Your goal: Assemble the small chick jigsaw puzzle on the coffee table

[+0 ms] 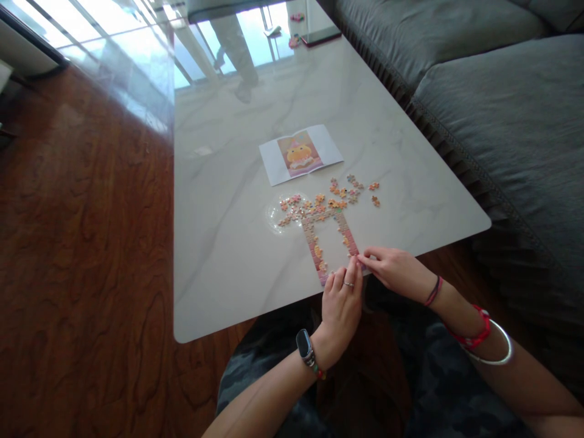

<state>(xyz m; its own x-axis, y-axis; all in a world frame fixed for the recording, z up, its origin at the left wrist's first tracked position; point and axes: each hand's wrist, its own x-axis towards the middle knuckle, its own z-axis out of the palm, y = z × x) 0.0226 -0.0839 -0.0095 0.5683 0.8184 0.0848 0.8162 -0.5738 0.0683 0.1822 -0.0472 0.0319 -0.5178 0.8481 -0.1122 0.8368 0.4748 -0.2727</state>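
Observation:
A partly joined jigsaw puzzle [311, 237] lies near the table's front edge, forming a frame with a bare middle. My left hand [340, 304] rests over its lower edge, fingers stretched out and pressing down on the pieces. At the lower right corner, my right hand [392, 267] pinches with thumb and forefinger at a jigsaw piece, mostly covered by the fingertips. Loose jigsaw pieces [337, 190] in orange, pink and grey are scattered beyond the frame's top edge. Behind them lies a creased white sheet [271, 164] with a printed picture [300, 153] of an orange cartoon figure.
The glossy white marbled table [219, 243] has a rounded front corner on each side. A dark flat device [321, 36] and small pink items [294, 41] lie at its far end. A grey sofa [502, 97] runs along the right; wooden floor [91, 255] shows at left.

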